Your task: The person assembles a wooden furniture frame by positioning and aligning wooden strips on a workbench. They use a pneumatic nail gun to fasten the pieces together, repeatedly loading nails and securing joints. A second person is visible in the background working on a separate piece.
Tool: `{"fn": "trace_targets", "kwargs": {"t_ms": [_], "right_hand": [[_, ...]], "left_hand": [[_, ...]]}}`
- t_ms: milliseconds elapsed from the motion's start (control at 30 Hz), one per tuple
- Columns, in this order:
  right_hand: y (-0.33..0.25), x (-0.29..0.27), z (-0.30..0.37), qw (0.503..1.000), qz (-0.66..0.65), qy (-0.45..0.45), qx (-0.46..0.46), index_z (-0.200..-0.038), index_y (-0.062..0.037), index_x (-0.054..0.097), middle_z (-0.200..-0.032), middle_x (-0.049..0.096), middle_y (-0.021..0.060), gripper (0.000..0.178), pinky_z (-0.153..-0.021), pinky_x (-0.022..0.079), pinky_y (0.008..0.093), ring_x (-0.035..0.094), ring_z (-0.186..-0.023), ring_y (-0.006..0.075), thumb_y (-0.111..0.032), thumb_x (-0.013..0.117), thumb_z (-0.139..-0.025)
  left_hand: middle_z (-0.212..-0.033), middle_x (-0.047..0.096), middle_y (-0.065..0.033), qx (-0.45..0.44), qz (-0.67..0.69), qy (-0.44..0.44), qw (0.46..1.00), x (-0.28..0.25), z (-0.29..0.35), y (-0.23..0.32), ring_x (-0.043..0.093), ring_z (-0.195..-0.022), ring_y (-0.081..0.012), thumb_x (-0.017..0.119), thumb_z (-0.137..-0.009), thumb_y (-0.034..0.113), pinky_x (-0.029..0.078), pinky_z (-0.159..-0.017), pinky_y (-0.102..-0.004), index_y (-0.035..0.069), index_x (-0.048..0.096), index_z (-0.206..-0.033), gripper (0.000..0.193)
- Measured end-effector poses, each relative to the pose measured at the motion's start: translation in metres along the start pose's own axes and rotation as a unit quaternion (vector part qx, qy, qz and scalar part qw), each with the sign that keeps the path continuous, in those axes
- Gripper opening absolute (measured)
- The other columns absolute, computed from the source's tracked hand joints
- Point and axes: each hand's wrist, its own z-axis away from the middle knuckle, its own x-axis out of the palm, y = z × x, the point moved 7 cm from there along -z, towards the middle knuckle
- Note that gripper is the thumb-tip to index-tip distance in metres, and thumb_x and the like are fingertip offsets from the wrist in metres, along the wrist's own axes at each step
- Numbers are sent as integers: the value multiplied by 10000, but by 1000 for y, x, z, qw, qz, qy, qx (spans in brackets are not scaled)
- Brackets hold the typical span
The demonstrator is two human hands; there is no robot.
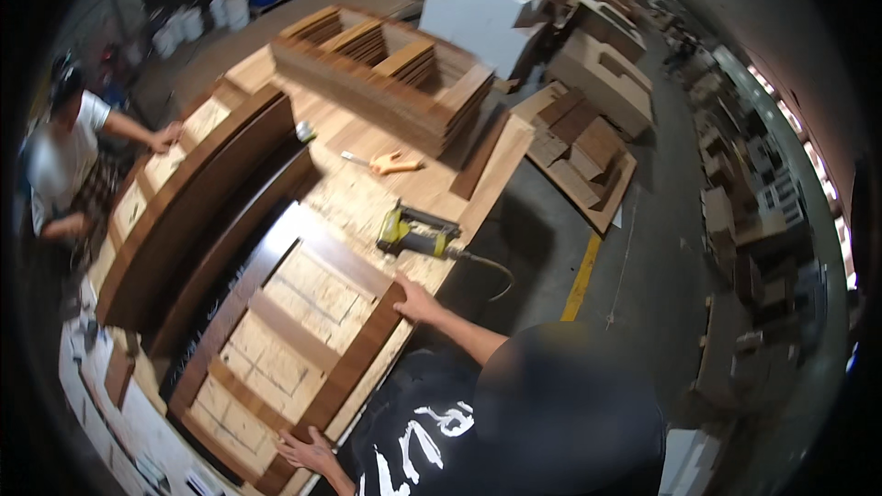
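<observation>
A brown wooden frame [354, 363] with several crossbars lies flat on the worktable, tilted across the view. My left hand [310, 456] rests on the near rail close to its lower end, fingers spread over the wood. At the upper end of that same rail, my right hand [416, 299] holds the edge with bent fingers. Just beyond it lies a green and black nail gun [418, 231] with a hose attached. An orange-handled tool [395, 163] sits farther up the table. Against the frame's far side stand long, dark curved wooden panels [207, 207].
Stacked wooden frames [381, 73] occupy the table's far end. A co-worker [69, 152] stands at the left, one hand on the panel's far side. Cartons [602, 83] and flattened cardboard [583, 152] lie beyond the right edge. The nail gun's hose [496, 268] hangs over that edge.
</observation>
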Motion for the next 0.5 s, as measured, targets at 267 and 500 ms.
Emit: {"fn": "trace_targets", "kwargs": {"t_ms": [267,500], "right_hand": [[36,0,-31,993,-113,-18,-5,-1527,8,382,-1271,689,196,896,-994,520,371,673,-1137,321,-291,754,-768],[13,-12,-40,984,-37,-177,4,-1286,-13,656,-1058,745,129,430,-848,548,335,673,-960,180,-96,570,-874]], "left_hand": [[-1537,389,-263,455,143,-27,879,27,15,169,350,-1432,-439,835,-768,259,256,-1173,-588,-5,495,-1415,777],[-1415,457,-284,489,131,-34,862,25,24,278,428,-1330,-434,796,-817,361,289,-1145,-576,-53,500,-1374,756]]}}
